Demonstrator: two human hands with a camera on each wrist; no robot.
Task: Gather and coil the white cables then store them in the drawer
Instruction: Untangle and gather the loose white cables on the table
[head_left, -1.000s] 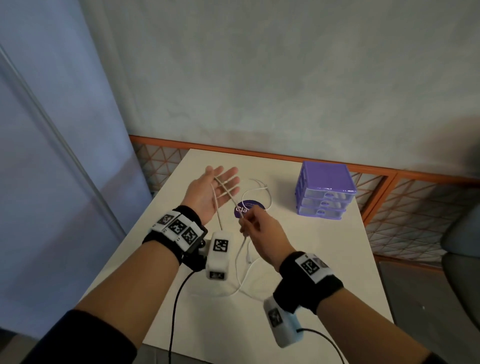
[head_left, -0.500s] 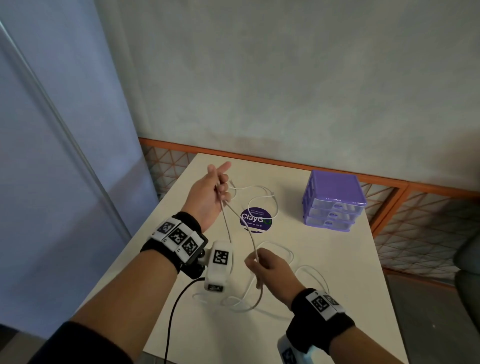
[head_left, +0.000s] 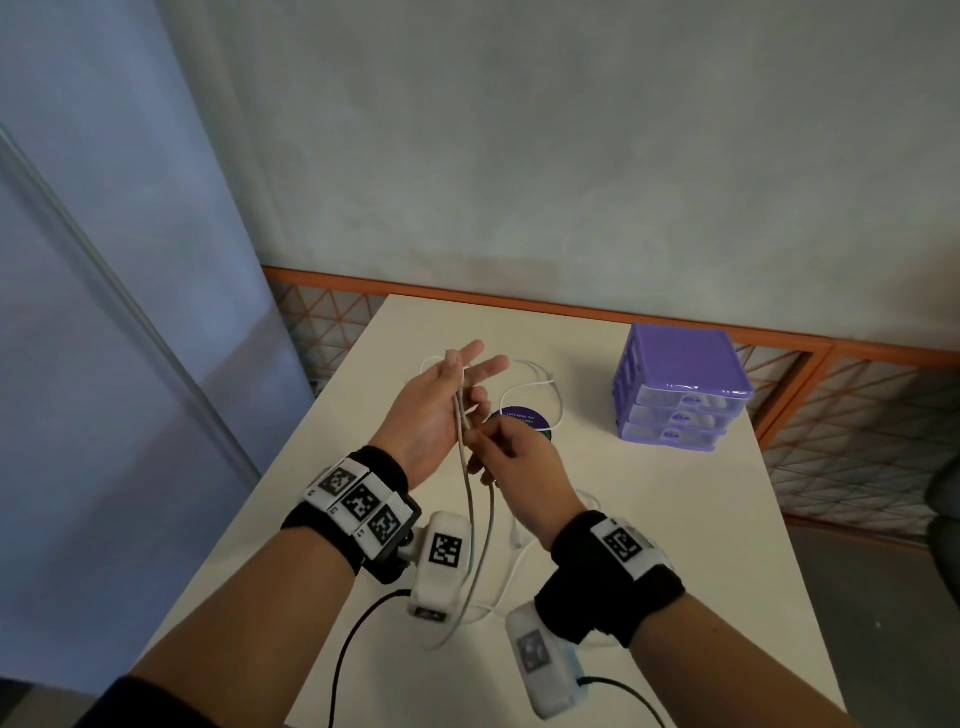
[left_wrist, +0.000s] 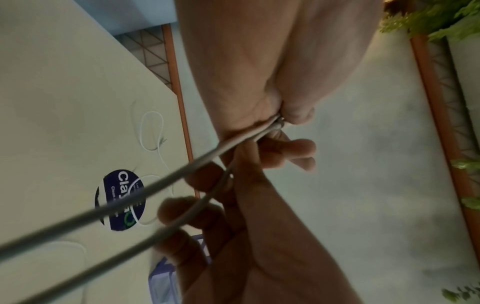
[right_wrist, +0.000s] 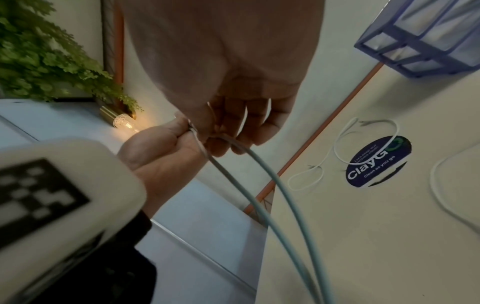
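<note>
My left hand (head_left: 457, 389) is raised palm-up over the white table (head_left: 675, 545), fingers mostly straight. Its thumb pinches a white cable (head_left: 470, 499) against the base of the fingers, which shows in the left wrist view (left_wrist: 161, 182). My right hand (head_left: 485, 441) pinches a strand of the same cable right at the left palm. Two strands hang down in a loop between my wrists, and the tail trails on the table. A second white cable (head_left: 535, 384) lies loose beyond my hands. The purple drawer unit (head_left: 680, 384) stands at the back right, its three drawers closed.
A round dark blue sticker (head_left: 524, 421) lies flat on the table under the loose cable, also seen in the right wrist view (right_wrist: 379, 162). An orange mesh rail (head_left: 571, 306) runs behind the table. The table's left edge is close to my left forearm.
My right hand has risen from low over the table back to the left palm, bringing another length of cable with it. The left hand's fingers have spread a little.
</note>
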